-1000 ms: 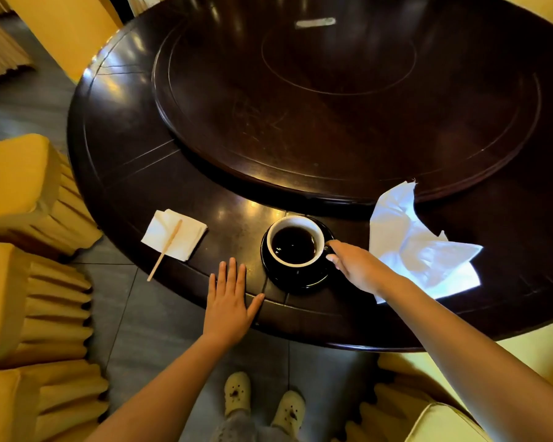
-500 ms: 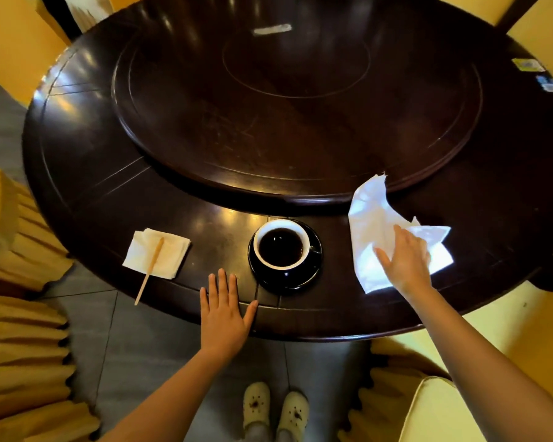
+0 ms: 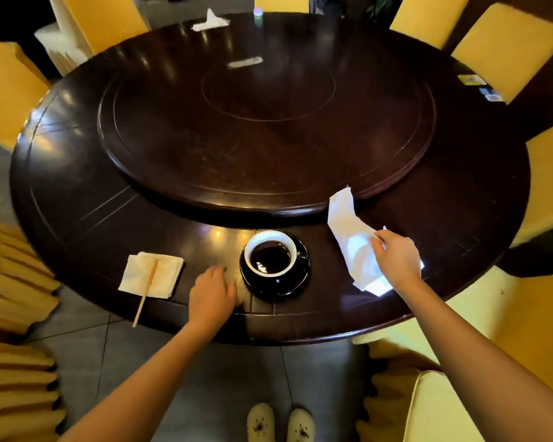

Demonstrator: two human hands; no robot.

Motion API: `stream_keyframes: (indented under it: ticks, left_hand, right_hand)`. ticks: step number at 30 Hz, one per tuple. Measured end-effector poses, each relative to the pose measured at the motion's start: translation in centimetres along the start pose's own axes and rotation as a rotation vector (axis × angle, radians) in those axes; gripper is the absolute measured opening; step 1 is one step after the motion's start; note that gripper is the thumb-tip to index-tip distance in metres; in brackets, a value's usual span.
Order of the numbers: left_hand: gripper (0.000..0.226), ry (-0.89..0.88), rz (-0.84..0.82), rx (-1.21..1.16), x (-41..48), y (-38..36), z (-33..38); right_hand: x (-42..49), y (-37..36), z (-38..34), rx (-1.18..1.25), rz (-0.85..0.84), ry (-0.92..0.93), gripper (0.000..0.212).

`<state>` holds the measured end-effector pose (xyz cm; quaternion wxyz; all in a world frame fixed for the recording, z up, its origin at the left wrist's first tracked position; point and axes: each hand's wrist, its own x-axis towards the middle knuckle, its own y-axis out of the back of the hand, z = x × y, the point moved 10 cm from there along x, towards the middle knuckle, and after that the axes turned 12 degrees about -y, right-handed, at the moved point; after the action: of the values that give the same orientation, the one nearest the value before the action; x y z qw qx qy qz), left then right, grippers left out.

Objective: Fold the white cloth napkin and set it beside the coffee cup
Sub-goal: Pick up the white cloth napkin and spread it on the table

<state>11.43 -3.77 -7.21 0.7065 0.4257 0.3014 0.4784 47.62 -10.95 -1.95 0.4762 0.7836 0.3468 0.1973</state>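
Observation:
The white cloth napkin lies crumpled on the dark round table, right of the coffee cup. The cup is white inside, full of dark coffee, and stands on a black saucer near the table's front edge. My right hand rests on the napkin's near half, with fingers pinching a fold of it. My left hand lies on the table just left of the saucer, fingers curled down, holding nothing.
A folded paper napkin with a wooden stir stick across it lies left of my left hand. A raised turntable fills the table's middle. Yellow-covered chairs ring the table. My feet show below.
My right hand left the cup and moved right onto the napkin, then gathered a fold of it. My left hand slid forward toward the saucer and its fingers curled.

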Motion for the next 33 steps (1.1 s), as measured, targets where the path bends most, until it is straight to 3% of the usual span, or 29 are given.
stream_keyframes:
  ticks: [4,7,9,11,14,19,22,25,28,30,33]
  left_hand:
    - [0.034,-0.212,0.148,-0.155,3.7,4.6,8.5]
    - [0.041,-0.509,0.188,-0.216,4.0,5.7,18.3]
    - [0.050,-0.689,0.098,-0.218,2.9,4.1,24.4]
    - [0.051,-0.760,-0.031,-0.255,2.0,2.1,28.6]
    - [0.035,-0.672,-0.084,-0.415,2.7,1.2,30.9]
    - [0.009,-0.557,0.089,-0.405,5.1,3.3,31.1]
    - [0.021,-0.487,0.091,-0.518,6.4,4.2,30.6]
    - [0.025,-0.441,0.095,-0.566,7.5,5.1,30.2]
    - [0.026,-0.425,0.111,-0.572,8.4,6.0,30.4]
    - [0.028,-0.421,0.127,-0.591,8.8,6.6,30.7]
    - [0.025,-0.421,0.129,-0.626,9.2,7.1,30.9]
  right_hand:
    - [1.3,3.7,-1.2,0.015,0.003,-0.060,0.020]
    - [1.9,7.4,-1.8,0.174,0.047,-0.157,0.015]
    - [2.2,9.4,-2.2,0.270,0.051,-0.173,0.016]
    - [2.3,10.9,-2.7,0.325,0.030,-0.171,0.013]
    - [2.2,12.2,-3.2,0.396,-0.025,-0.181,0.008]
    - [0.5,13.3,-4.0,0.719,-0.244,-0.113,0.010]
    - [-1.2,13.9,-4.4,0.768,-0.322,-0.027,0.012]
    - [-3.1,14.1,-4.4,0.568,-0.321,0.097,0.025]
    - [-3.8,12.9,-3.3,0.204,-0.253,0.108,0.049]
    - [-3.6,13.0,-1.9,0.132,-0.136,0.031,0.036]
    - [-3.4,15.5,0.5,0.298,0.063,-0.044,0.006]
